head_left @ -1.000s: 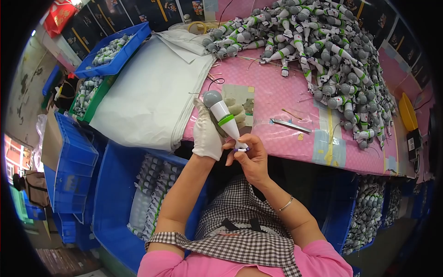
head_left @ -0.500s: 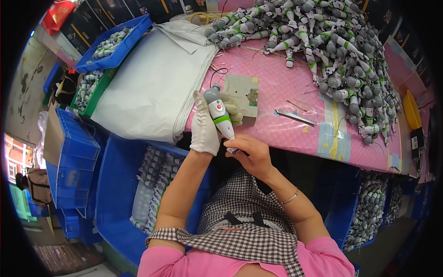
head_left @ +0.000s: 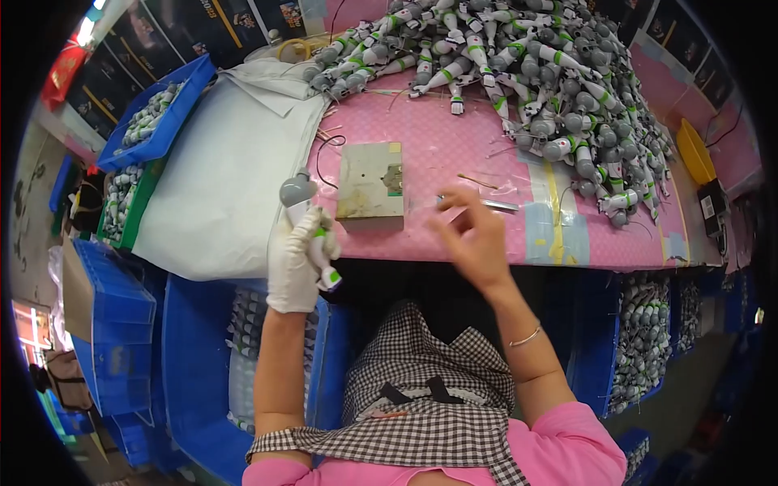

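In my white-gloved left hand [head_left: 293,257], closed around its lower part, is a toy arm [head_left: 298,191] with a grey ball top, white body and green band. The ball points up and away over the near edge of the white sheet, and the small toy hand end sticks out below my fingers. My bare right hand [head_left: 474,239] hovers over the table's near edge with fingers curved and apart, nothing visible in them. Partly behind it lies a slim metal tool [head_left: 501,206]. Between my hands sits a flat grey metal box [head_left: 365,186] with a dark wire beside it.
A big pile of similar toy arms [head_left: 559,89] covers the far right of the pink table [head_left: 454,146]. White sheets [head_left: 219,178] cover its left side. Blue bins [head_left: 198,348] stand below on both sides. A blue tray [head_left: 174,121] and green tray [head_left: 130,235] stand far left.
My left hand has moved left with the toy arm, away from the grey box. My right hand has let go of the toy's end and moved right toward the metal tool. The view has shifted.
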Motion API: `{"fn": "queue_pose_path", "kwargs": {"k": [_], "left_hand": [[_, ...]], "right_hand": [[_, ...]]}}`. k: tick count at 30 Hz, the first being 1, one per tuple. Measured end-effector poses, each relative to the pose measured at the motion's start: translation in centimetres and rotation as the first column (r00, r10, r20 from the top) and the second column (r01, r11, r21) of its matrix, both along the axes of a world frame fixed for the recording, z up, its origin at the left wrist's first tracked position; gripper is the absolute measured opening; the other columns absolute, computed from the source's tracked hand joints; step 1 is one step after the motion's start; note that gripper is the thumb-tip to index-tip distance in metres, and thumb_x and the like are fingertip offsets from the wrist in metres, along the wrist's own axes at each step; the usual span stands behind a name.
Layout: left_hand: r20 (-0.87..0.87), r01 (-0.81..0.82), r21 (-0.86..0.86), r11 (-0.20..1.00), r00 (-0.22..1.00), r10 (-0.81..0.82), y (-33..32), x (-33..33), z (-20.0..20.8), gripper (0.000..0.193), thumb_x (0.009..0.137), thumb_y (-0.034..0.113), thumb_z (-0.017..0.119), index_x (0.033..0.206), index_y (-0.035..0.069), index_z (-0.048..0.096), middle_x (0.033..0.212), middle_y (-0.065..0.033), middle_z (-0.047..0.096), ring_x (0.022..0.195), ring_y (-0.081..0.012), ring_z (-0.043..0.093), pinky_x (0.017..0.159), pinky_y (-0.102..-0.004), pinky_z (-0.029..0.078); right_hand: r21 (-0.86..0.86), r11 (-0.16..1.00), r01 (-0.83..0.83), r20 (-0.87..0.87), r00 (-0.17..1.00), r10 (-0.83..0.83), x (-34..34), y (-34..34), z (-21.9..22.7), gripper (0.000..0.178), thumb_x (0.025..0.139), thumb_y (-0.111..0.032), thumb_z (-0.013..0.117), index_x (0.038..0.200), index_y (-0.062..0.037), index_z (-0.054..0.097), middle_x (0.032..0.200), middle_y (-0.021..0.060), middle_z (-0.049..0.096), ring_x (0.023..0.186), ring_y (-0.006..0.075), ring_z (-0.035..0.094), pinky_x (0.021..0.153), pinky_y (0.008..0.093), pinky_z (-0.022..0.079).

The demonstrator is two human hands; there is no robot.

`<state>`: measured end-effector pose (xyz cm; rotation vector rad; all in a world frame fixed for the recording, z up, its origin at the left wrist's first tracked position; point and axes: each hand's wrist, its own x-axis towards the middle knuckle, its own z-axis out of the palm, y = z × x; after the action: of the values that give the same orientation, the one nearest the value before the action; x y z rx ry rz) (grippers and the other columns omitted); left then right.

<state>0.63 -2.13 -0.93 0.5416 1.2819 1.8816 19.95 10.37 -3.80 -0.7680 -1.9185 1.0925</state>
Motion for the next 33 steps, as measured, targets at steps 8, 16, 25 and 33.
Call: {"fn": "queue_pose_path", "kwargs": {"k": [8, 16, 25, 33], "left_hand": [[-0.218, 0.277, -0.267, 0.923, 0.916, -0.338, 3.2, 2.8, 0.8, 0.039, 0.080, 0.005, 0.060, 0.115, 0.004, 0.043, 0.078, -0.0050, 0.054, 0.050, -0.0112, 0.053, 0.043, -0.0228, 0.043], [-0.260, 0.333, -0.434, 0.837, 0.843, -0.471, 3.9, 1.4, 1.0, 0.038, 0.085, 0.016, 0.056, 0.118, 0.005, 0.043, 0.073, -0.0053, 0.054, 0.041, -0.0115, 0.048, 0.036, -0.0261, 0.039], [-0.321, 0.334, -0.459, 0.823, 0.802, -0.504, 4.0, 0.7, 0.2, 0.041, 0.085, 0.018, 0.055, 0.121, 0.006, 0.041, 0.070, -0.0039, 0.051, 0.039, -0.0109, 0.046, 0.034, -0.0262, 0.037], [-0.270, 0.365, -0.474, 0.801, 0.806, -0.527, 4.0, 0.7, 0.7, 0.043, 0.086, 0.018, 0.054, 0.123, 0.005, 0.038, 0.067, -0.0035, 0.049, 0.035, -0.0108, 0.042, 0.032, -0.0256, 0.035]], "right_hand": [[0.569, 0.804, 0.172, 0.370, 0.820, -0.437, 0.0, 9.7, -2.9, 0.012, 0.077, -0.011, 0.065, 0.085, -0.0029, 0.062, 0.084, 0.0112, 0.061, 0.075, 0.0279, 0.057, 0.069, 0.0371, 0.044], [0.499, 0.863, -0.076, -0.132, 0.978, 0.163, -5.6, 1.5, 0.0, 0.019, 0.073, 0.009, 0.063, 0.090, -0.0011, 0.063, 0.083, 0.0106, 0.058, 0.070, 0.0254, 0.059, 0.059, 0.0318, 0.047], [0.671, 0.741, 0.015, -0.105, 0.992, 0.075, -5.9, 1.3, -0.8, 0.021, 0.071, 0.010, 0.062, 0.090, 0.0007, 0.063, 0.082, 0.0112, 0.057, 0.071, 0.0257, 0.059, 0.061, 0.0327, 0.049], [0.669, 0.742, 0.047, -0.127, 0.991, 0.051, -5.9, 1.2, -1.2, 0.022, 0.071, 0.011, 0.062, 0.091, 0.0007, 0.063, 0.083, 0.0119, 0.058, 0.071, 0.0260, 0.058, 0.061, 0.0328, 0.049]]}}
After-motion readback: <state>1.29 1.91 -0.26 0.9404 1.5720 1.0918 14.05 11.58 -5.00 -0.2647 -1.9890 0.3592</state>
